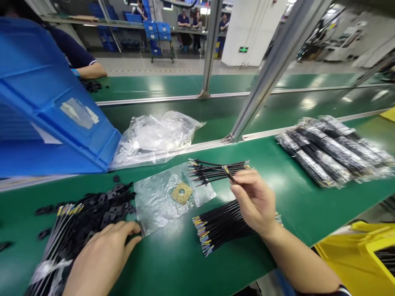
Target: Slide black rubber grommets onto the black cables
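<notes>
My right hand (254, 197) pinches a short black cable (228, 174) whose colored wire ends point up and left. Below it lies a wide row of black cables (222, 226) with colored ends, and behind it a smaller cable pile (212, 170). My left hand (108, 250) rests by small black plastic parts (105, 205), its thumb and fingertips curled near a clear plastic bag (154, 201); whether they hold anything is hidden. On that bag sits a tan square piece (182, 193) with a round hole. A tied cable bundle (58, 238) lies left of my left hand.
A blue crate (55, 94) leans at the left, beside a crumpled clear bag (157, 133). Wrapped cable bundles (330, 152) lie at the right. A yellow bin (354, 250) is at lower right. Metal posts (262, 78) rise behind the bench; a person's arm (91, 70) rests beyond.
</notes>
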`<state>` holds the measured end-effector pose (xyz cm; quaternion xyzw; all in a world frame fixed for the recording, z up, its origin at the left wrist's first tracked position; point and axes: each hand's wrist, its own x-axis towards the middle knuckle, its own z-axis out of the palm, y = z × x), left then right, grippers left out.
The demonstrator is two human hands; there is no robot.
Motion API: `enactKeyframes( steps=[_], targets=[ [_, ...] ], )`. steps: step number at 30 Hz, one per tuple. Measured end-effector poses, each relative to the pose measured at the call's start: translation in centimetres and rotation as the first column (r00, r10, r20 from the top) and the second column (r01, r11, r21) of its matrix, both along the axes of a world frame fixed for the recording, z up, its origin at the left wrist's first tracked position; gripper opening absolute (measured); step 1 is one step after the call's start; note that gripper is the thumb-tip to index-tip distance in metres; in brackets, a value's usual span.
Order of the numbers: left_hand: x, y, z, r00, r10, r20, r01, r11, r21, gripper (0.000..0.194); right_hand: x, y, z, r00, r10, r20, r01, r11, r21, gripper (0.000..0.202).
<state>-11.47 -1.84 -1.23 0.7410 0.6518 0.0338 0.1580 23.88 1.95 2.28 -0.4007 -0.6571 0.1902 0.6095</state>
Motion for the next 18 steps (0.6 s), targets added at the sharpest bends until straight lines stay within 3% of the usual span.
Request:
enactKeyframes(
  steps=[4, 6, 8, 11, 14, 18],
  targets=[
    [1.0, 0.1, 1.7, 0.986, 0.011, -0.168, -0.024, 0.997, -0.076, 0.022, 0.1, 0.0, 0.0, 0.967, -0.062, 0.247, 0.023, 0.987, 0.157, 0.026],
    [1.2, 0.2, 2.2, 0.98, 0.027, -0.197, -0.05, 0.992, -0.115, 0.025, 0.1, 0.5, -0.4, 0.885, -0.083, 0.457, -0.002, 0.983, 0.182, 0.023],
    [1.2, 0.2, 2.3, 0.978, 0.029, -0.207, -0.057, 0.989, -0.134, 0.026, -0.1, 1.3, -1.3, 0.763, -0.059, 0.643, -0.042, 0.989, 0.142, 0.018],
    [1.2, 0.3, 1.9, 0.984, 0.012, -0.179, -0.028, 0.996, -0.085, 0.027, -0.5, 2.2, -3.2, 0.625, 0.038, 0.78, -0.083, 0.996, 0.018, 0.021],
    [1.4, 0.4, 1.3, 0.997, -0.022, -0.07, 0.021, 1.0, -0.018, 0.034, -0.9, 2.5, -4.9, 0.558, 0.095, 0.824, -0.073, 0.995, -0.065, 0.024],
    [1.5, 0.6, 0.5, 0.996, -0.035, 0.079, 0.037, 0.999, -0.031, 0.033, -1.4, 2.6, -6.0, 0.515, 0.172, 0.84, -0.042, 0.984, -0.176, 0.02]
  ],
)
